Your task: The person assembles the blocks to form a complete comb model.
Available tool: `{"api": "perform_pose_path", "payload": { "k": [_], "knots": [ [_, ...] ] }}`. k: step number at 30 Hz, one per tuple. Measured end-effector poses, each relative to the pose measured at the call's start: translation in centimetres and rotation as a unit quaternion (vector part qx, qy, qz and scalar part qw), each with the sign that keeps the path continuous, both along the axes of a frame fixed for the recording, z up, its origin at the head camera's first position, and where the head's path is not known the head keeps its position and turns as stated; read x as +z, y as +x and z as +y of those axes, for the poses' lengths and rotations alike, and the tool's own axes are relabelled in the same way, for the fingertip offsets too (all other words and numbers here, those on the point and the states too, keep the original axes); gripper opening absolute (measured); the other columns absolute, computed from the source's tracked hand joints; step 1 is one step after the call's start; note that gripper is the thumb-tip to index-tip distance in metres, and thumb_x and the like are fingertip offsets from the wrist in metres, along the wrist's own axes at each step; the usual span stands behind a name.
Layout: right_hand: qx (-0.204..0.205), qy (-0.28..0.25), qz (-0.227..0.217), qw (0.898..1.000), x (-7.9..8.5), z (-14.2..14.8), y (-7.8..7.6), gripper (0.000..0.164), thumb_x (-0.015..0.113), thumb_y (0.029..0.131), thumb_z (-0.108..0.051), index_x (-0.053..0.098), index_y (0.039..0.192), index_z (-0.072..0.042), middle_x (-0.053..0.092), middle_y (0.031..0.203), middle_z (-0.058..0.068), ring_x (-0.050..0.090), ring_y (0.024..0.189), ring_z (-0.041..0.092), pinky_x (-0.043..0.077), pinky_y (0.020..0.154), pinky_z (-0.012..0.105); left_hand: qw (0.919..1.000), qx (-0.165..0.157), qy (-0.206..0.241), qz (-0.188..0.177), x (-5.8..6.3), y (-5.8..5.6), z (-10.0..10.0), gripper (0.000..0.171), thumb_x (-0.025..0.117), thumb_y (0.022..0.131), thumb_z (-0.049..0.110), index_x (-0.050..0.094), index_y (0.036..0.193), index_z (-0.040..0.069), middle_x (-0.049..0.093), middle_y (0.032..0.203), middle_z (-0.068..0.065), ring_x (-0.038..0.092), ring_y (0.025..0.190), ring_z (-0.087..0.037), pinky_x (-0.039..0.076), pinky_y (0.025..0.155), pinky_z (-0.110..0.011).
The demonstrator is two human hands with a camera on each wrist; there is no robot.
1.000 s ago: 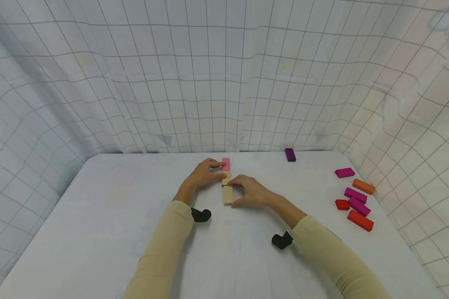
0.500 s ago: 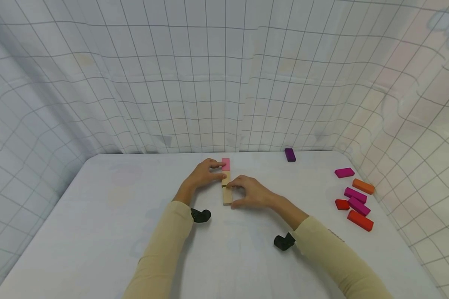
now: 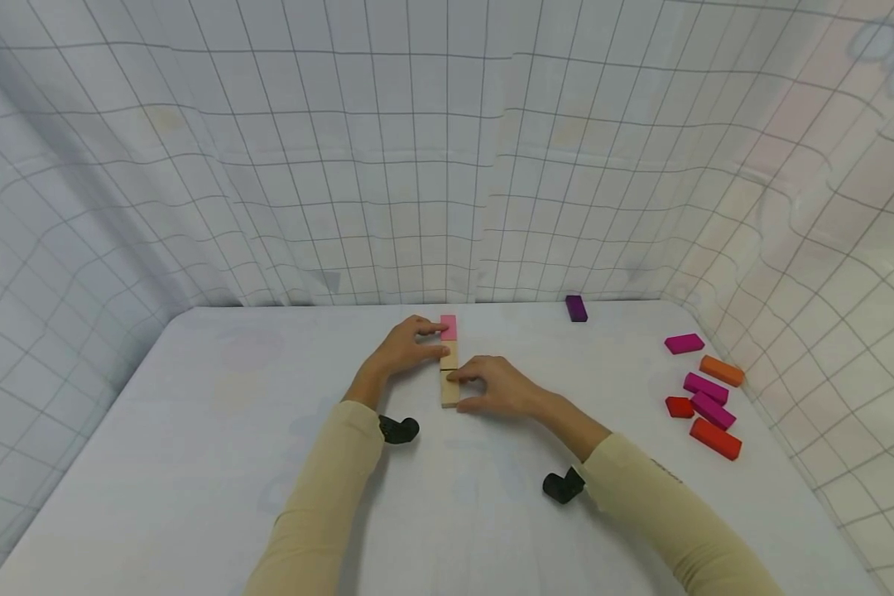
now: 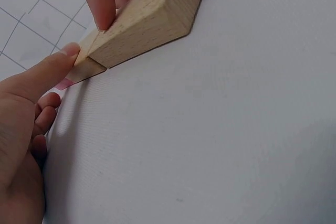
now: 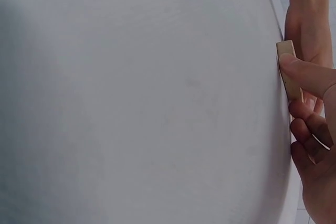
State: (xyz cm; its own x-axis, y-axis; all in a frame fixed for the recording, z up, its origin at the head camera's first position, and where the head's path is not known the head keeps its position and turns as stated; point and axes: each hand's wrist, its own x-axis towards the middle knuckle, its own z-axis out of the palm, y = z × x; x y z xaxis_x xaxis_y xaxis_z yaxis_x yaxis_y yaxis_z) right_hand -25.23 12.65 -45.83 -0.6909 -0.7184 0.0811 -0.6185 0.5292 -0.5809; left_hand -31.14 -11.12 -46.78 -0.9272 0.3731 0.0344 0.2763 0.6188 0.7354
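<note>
Three blocks lie end to end in a row in the head view: a pink block (image 3: 449, 320) farthest, a plain wooden block (image 3: 452, 362) in the middle and another plain wooden block (image 3: 449, 396) nearest. My left hand (image 3: 402, 346) touches the pink block with its index finger and presses the middle block with its thumb. My right hand (image 3: 501, 386) pinches the near block by its ends, finger at the far end, thumb at the near end. In the left wrist view the near block (image 4: 152, 24) meets the middle block (image 4: 88, 71); the pink block is mostly hidden.
A dark purple block (image 3: 577, 309) lies by the table's back edge. Several magenta, red and orange blocks, among them a red block (image 3: 716, 439) and an orange block (image 3: 722, 371), lie at the right edge. A gridded white curtain (image 3: 447, 165) encloses the white table (image 3: 194, 447).
My right hand has shifted the near wooden block slightly left, so it now lines up with the middle block instead of sitting a little to the right. My left hand stays in place.
</note>
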Motion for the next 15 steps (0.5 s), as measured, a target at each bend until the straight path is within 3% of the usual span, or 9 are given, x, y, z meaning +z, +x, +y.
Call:
{"api": "perform_pose_path", "payload": {
  "k": [15],
  "knots": [
    [-0.01,0.007,0.005,1.0,0.06,-0.24,0.02,0.046,0.081,0.093,-0.024,0.069,0.133,-0.005,0.069,0.129,0.006,0.06,0.121,0.021,0.043,0.108,0.042,1.0,-0.003,0.001,0.006,-0.22,-0.32,-0.03,0.053,0.078,0.095,0.031,0.065,0.143,0.012,0.056,0.137,-0.016,0.049,0.132,-0.034,0.035,0.113,-0.051]
  ]
}}
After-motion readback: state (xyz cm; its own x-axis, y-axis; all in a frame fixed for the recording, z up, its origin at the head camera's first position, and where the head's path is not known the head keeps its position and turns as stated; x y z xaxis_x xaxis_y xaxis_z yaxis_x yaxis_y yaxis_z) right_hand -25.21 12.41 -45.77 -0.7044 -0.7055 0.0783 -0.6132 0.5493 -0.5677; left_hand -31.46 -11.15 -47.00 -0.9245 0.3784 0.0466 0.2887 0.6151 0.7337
